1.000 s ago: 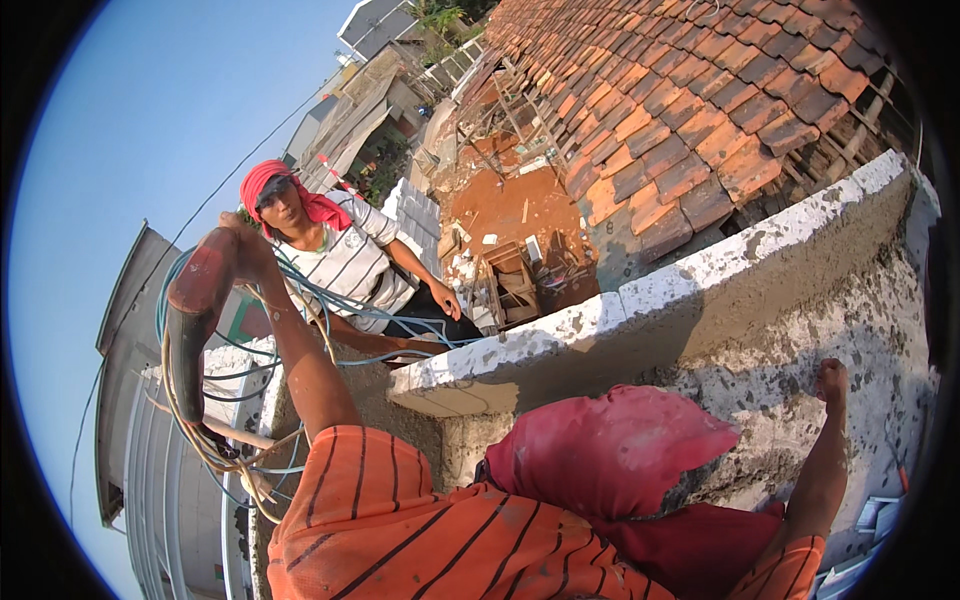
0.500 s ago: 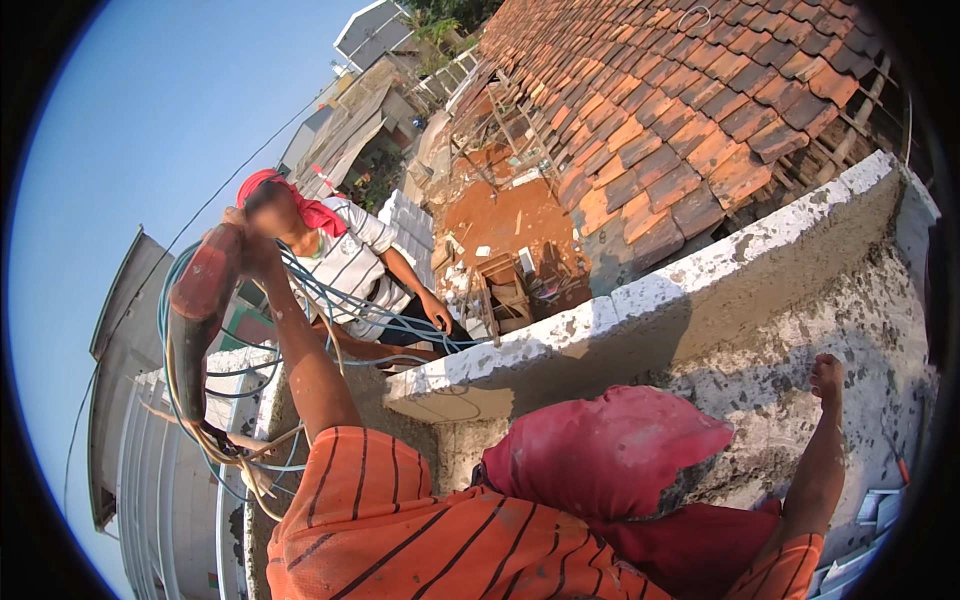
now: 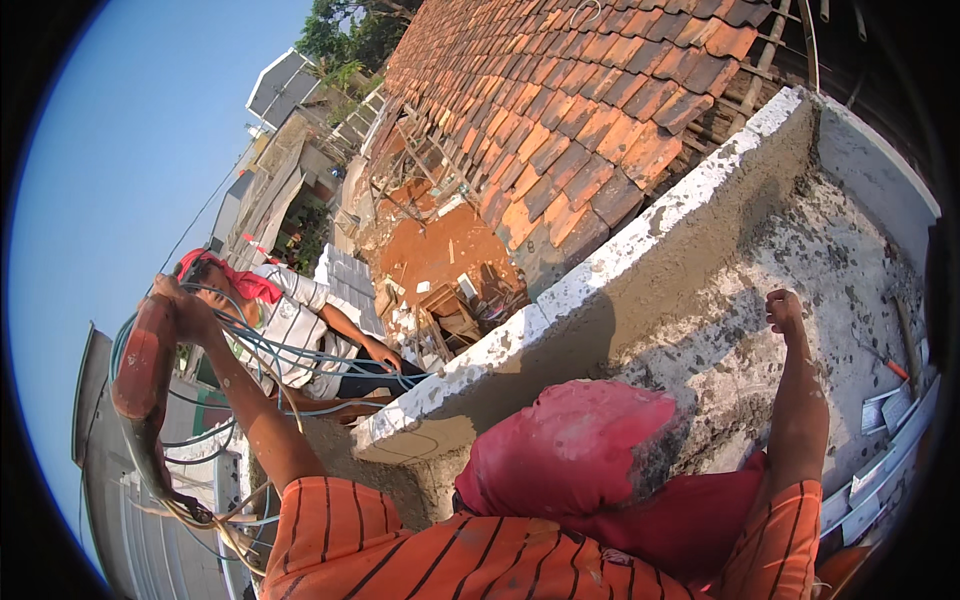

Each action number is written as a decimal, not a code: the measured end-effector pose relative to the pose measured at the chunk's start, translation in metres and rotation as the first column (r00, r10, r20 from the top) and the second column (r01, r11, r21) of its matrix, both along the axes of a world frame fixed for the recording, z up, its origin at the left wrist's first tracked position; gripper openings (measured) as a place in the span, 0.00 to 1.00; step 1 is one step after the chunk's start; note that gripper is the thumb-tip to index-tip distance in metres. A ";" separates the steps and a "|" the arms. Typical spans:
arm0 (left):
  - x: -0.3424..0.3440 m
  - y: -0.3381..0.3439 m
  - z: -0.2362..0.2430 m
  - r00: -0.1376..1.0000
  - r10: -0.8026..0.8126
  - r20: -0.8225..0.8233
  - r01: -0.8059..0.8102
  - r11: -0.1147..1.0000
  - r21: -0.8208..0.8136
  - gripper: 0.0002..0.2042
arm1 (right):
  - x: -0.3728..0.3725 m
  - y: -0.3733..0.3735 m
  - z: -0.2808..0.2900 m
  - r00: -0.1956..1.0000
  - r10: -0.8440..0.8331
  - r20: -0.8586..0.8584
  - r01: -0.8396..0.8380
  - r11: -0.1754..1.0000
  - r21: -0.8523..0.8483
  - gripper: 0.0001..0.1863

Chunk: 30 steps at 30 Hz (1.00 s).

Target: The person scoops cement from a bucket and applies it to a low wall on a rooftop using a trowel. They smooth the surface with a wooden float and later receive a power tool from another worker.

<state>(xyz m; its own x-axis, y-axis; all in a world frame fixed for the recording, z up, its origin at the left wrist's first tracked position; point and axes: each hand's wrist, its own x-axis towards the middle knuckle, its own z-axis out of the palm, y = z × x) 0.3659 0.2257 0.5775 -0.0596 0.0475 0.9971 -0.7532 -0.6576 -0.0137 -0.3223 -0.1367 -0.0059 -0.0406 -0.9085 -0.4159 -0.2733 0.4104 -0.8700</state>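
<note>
My left hand [image 3: 185,305] is raised at the left, shut on a coil of blue and grey cables [image 3: 240,350]. A long rust-red object with a dark tip [image 3: 145,385] hangs down from the same hand, and loose wire ends [image 3: 215,520] dangle below it. My right hand [image 3: 785,310] is stretched out to the right, fingers curled, holding nothing, against the rough plastered concrete [image 3: 850,260]. Both my arms are in orange striped sleeves, and a red cloth [image 3: 570,450] lies bunched between them.
A low cement-topped wall with white blocks [image 3: 600,275] runs diagonally in front of me. Beyond it, another person in a striped shirt [image 3: 295,335] with a red head cloth rests a hand [image 3: 385,355] near the cables. A clay tile roof [image 3: 580,110] and rubble lie behind.
The view has swung, so the other person and my raised left hand sit lower in the picture. My left hand has kept the cable coil. My right hand has moved slightly up the concrete.
</note>
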 end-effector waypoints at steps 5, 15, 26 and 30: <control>-0.035 -0.040 0.070 0.687 -0.720 -0.097 0.707 0.693 -0.142 0.18 | 0.004 -0.004 0.019 1.000 -0.012 -0.019 0.010 0.997 -0.081 0.12; -0.073 -0.123 0.109 0.466 -0.737 -0.490 0.877 0.459 0.143 0.15 | -0.031 0.042 0.073 0.996 -0.025 -0.091 0.019 0.998 -0.068 0.14; -0.191 -0.213 0.074 0.435 -0.595 -0.676 0.886 0.152 0.437 0.13 | -0.025 0.043 0.092 0.994 -0.069 -0.085 0.059 0.992 -0.111 0.13; -0.244 -0.251 0.062 0.390 -0.588 -0.709 0.868 -0.023 0.496 0.12 | -0.029 0.045 0.106 0.995 -0.063 -0.083 0.052 0.990 -0.134 0.14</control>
<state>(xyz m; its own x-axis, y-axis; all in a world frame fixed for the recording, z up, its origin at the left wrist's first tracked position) 0.1223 -0.0249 0.6398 -0.2889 -0.7724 0.5656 -0.8602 0.4687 0.2007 -0.3509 -0.0912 0.0997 -0.1253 -0.9500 -0.2860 -0.3293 0.3118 -0.8913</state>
